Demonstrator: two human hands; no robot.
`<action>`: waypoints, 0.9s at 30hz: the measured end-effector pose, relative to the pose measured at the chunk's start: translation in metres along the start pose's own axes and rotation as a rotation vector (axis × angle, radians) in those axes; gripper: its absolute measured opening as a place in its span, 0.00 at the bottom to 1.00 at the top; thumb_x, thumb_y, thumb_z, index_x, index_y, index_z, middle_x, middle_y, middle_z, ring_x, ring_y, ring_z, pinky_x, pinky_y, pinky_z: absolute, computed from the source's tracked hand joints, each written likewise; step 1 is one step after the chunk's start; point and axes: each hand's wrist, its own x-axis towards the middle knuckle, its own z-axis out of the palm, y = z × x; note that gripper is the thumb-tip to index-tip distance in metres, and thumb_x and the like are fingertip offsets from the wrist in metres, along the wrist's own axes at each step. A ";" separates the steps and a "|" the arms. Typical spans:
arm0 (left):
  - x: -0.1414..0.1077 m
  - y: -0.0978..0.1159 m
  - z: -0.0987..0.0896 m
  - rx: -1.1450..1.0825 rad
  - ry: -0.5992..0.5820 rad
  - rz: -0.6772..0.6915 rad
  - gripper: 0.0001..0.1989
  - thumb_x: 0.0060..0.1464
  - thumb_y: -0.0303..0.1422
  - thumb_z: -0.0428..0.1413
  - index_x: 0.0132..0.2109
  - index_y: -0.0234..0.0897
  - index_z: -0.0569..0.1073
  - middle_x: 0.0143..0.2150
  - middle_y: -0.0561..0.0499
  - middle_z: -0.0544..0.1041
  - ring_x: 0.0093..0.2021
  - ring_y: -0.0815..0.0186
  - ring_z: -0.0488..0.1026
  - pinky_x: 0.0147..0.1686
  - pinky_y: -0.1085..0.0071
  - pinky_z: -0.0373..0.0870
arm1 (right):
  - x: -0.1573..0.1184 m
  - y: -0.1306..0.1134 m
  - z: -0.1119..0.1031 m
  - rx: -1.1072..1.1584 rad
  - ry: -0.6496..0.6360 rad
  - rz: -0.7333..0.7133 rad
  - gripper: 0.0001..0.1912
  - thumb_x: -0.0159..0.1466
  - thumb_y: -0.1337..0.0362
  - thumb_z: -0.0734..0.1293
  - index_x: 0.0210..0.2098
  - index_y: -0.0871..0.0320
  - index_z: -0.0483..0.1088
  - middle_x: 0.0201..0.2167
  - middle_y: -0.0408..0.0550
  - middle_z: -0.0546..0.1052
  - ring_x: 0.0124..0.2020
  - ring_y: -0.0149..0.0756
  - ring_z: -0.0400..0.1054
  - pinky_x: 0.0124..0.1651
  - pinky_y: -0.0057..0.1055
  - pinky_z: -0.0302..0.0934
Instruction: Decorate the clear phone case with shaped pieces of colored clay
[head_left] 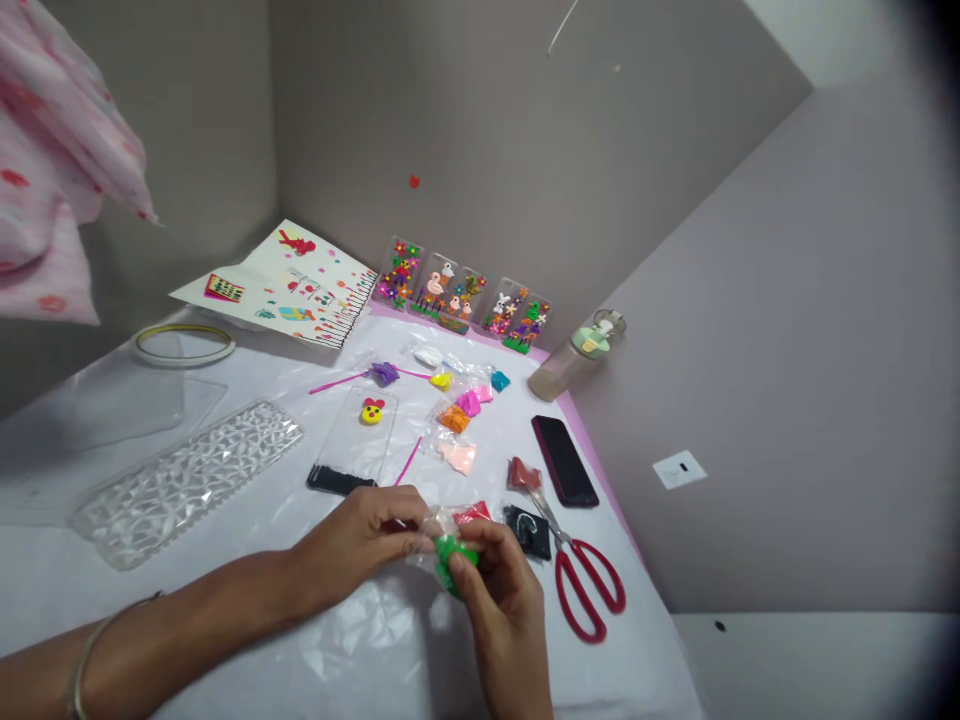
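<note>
Near the table's front, my right hand (504, 590) pinches a lump of green clay (448, 562) in a clear plastic wrapper. My left hand (379, 535) closes its fingers on the wrapper's left edge. Just behind the hands lies a red clay packet (472, 513). A black clay packet (529, 530) sits to their right, beside red-handled scissors (577, 570). Beyond my left hand is a clear phone case (360, 435) with a yellow clay face topped by red, and a black strip along its near end.
Packets of orange (454, 418), peach (459, 457) and purple clay (385, 373) lie mid-table. A dark phone (564, 462) and bottle (562, 368) are right. A textured clear tray (195, 480) lies left. Decorated cases (442, 285) lean on the wall beside a drawn card (292, 290).
</note>
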 end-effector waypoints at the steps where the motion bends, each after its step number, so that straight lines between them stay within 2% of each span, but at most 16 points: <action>1: 0.000 -0.001 0.000 0.017 -0.015 0.021 0.08 0.59 0.35 0.59 0.36 0.38 0.82 0.35 0.52 0.78 0.38 0.64 0.75 0.40 0.69 0.66 | -0.001 0.002 -0.001 -0.010 -0.012 0.006 0.12 0.68 0.53 0.71 0.46 0.53 0.76 0.37 0.46 0.79 0.37 0.36 0.73 0.40 0.28 0.68; 4: 0.000 -0.002 0.001 0.077 -0.048 0.088 0.09 0.60 0.33 0.58 0.36 0.38 0.82 0.34 0.52 0.78 0.37 0.64 0.75 0.40 0.69 0.66 | -0.001 0.005 -0.004 -0.052 -0.043 0.035 0.16 0.70 0.52 0.70 0.53 0.52 0.75 0.39 0.46 0.79 0.38 0.36 0.73 0.41 0.28 0.69; 7: 0.001 0.001 0.000 0.042 -0.028 0.075 0.10 0.61 0.34 0.57 0.39 0.39 0.83 0.38 0.50 0.79 0.41 0.62 0.77 0.44 0.68 0.68 | 0.000 0.004 -0.005 -0.073 -0.038 0.073 0.20 0.69 0.51 0.70 0.56 0.52 0.76 0.43 0.49 0.81 0.42 0.39 0.75 0.44 0.31 0.70; 10: 0.000 0.007 -0.002 -0.051 0.035 0.016 0.10 0.62 0.36 0.57 0.42 0.40 0.83 0.43 0.49 0.80 0.45 0.60 0.78 0.47 0.66 0.68 | 0.003 -0.001 -0.001 -0.043 0.035 0.073 0.19 0.65 0.50 0.73 0.51 0.54 0.79 0.45 0.52 0.82 0.44 0.43 0.76 0.46 0.33 0.71; 15: 0.000 0.014 -0.003 -0.145 0.108 -0.015 0.13 0.65 0.41 0.55 0.48 0.41 0.80 0.45 0.50 0.78 0.44 0.62 0.76 0.47 0.66 0.69 | 0.007 -0.009 0.005 0.034 0.189 0.037 0.16 0.62 0.52 0.75 0.42 0.56 0.80 0.37 0.50 0.82 0.38 0.41 0.76 0.40 0.32 0.71; 18: 0.000 0.014 0.000 -0.177 0.102 -0.079 0.11 0.60 0.42 0.61 0.44 0.41 0.76 0.41 0.53 0.76 0.42 0.63 0.74 0.43 0.67 0.67 | 0.008 -0.013 0.008 0.012 0.134 0.027 0.14 0.62 0.53 0.75 0.39 0.56 0.78 0.34 0.48 0.80 0.35 0.38 0.74 0.37 0.30 0.69; 21: 0.000 0.010 0.004 -0.198 0.108 -0.089 0.10 0.56 0.38 0.64 0.37 0.40 0.71 0.36 0.55 0.74 0.38 0.65 0.71 0.40 0.69 0.65 | 0.008 -0.016 0.013 0.021 0.048 0.034 0.14 0.63 0.52 0.74 0.40 0.56 0.77 0.34 0.47 0.79 0.35 0.38 0.73 0.36 0.29 0.69; 23: 0.000 0.008 0.006 -0.225 0.101 -0.083 0.10 0.56 0.36 0.64 0.41 0.40 0.71 0.36 0.56 0.75 0.38 0.65 0.72 0.40 0.68 0.65 | 0.008 -0.016 0.015 0.032 0.040 0.029 0.14 0.64 0.52 0.73 0.38 0.57 0.77 0.33 0.47 0.79 0.35 0.38 0.73 0.36 0.29 0.68; 25: 0.001 0.008 0.006 -0.240 0.088 -0.103 0.15 0.54 0.37 0.65 0.46 0.41 0.70 0.36 0.56 0.75 0.37 0.65 0.72 0.40 0.68 0.65 | 0.009 -0.016 0.016 0.021 0.059 0.017 0.15 0.65 0.51 0.72 0.33 0.57 0.76 0.29 0.45 0.77 0.31 0.36 0.70 0.34 0.29 0.66; 27: 0.002 0.010 0.005 -0.226 0.064 -0.143 0.16 0.53 0.39 0.65 0.45 0.39 0.72 0.33 0.57 0.74 0.35 0.65 0.70 0.38 0.68 0.63 | 0.009 -0.016 0.016 0.004 0.092 0.004 0.17 0.65 0.50 0.72 0.29 0.57 0.75 0.26 0.44 0.74 0.28 0.34 0.66 0.32 0.29 0.64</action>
